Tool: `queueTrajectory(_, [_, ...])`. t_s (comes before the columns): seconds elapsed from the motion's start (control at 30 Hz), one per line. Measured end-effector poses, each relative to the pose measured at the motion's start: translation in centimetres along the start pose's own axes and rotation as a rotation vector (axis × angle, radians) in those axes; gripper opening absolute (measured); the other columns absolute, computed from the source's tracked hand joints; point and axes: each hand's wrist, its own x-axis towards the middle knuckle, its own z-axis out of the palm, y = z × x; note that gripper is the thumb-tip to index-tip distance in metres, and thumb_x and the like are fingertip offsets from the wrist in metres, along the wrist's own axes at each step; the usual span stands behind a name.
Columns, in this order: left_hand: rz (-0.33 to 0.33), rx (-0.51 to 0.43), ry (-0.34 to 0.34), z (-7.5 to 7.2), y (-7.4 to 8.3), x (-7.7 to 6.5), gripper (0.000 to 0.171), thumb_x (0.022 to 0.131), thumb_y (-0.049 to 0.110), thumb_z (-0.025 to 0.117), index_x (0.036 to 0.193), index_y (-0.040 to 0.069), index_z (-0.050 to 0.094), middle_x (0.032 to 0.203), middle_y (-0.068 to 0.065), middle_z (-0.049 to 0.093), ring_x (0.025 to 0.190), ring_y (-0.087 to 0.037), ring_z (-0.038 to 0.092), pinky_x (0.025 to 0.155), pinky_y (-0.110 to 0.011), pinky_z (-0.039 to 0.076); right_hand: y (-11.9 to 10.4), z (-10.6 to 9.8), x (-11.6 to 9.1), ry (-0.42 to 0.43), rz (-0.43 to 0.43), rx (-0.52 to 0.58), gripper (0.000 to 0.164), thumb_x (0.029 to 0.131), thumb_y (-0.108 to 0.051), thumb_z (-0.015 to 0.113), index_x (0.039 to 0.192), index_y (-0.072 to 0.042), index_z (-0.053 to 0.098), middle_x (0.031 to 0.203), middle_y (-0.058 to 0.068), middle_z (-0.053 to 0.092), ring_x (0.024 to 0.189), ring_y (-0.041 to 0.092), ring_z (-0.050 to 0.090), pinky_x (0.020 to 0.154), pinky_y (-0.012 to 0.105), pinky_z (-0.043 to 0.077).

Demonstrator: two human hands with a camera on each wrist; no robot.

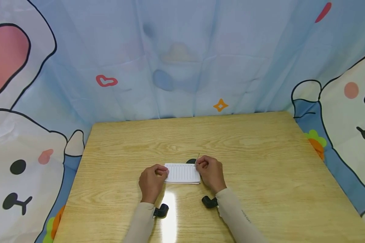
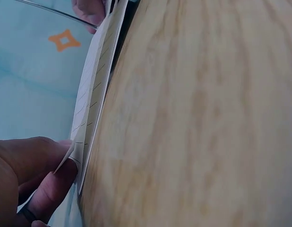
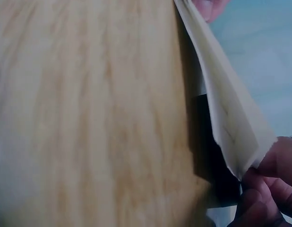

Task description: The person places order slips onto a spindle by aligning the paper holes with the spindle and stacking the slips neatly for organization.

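Lined white paper, with more than one leaf showing at its lower edge, stands between the two hands. My left hand pinches its left edge between thumb and finger; in the left wrist view, leaves of the paper are parted there. At the upper right corner, my right hand pinches the paper. A thin rod sticks up from the right fingers. Seen from the right wrist, the paper bends apart into leaves near those fingertips.
Behind the paper lies a black object, mostly hidden in the head view; its dark side shows beneath the paper in the right wrist view. The wooden table ends at a printed blue curtain.
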Motion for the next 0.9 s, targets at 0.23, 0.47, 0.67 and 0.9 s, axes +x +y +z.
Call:
queueTrajectory(0.23, [0.019,0.039,0.005,0.0,0.12,0.11,0.008,0.083,0.019,0.087,0.079,0.023,0.081,0.066,0.011,0.071,0.066,-0.008,0.059,0.058,-0.028,0.042,-0.01,0.46,0.0,0.061,-0.117,-0.096,0.011,0.086,-0.004,0.072,0.081,-0.014,0.073,0.067,-0.002,0.063,0.061,0.011,0.053,0.061,0.026,0.043])
queueTrajectory(0.47, [0.026,0.057,0.01,0.01,0.26,0.07,0.006,0.082,0.02,0.087,0.081,0.022,0.082,0.065,0.011,0.069,0.069,-0.01,0.059,0.061,-0.03,0.043,-0.37,0.45,-0.03,0.064,-0.143,-0.202,0.013,0.086,-0.007,0.074,0.08,-0.017,0.069,0.066,-0.005,0.058,0.063,0.013,0.051,0.061,0.031,0.041])
queueTrajectory(0.67, [0.035,0.058,0.018,0.13,0.25,-0.03,0.007,0.082,0.017,0.087,0.082,0.021,0.081,0.066,0.011,0.067,0.072,-0.011,0.057,0.064,-0.03,0.042,-0.49,0.41,-0.19,0.06,-0.114,-0.247,0.011,0.087,-0.01,0.077,0.085,-0.017,0.07,0.073,-0.003,0.058,0.068,0.015,0.052,0.061,0.032,0.039])
queueTrajectory(0.9, [0.052,0.061,0.027,0.13,0.24,-0.27,0.006,0.084,0.016,0.086,0.083,0.02,0.081,0.069,0.01,0.066,0.075,-0.012,0.056,0.066,-0.029,0.041,-0.74,0.23,-0.73,0.058,-0.083,-0.292,0.009,0.089,-0.017,0.081,0.095,-0.018,0.075,0.081,-0.003,0.061,0.073,0.015,0.054,0.065,0.035,0.042])
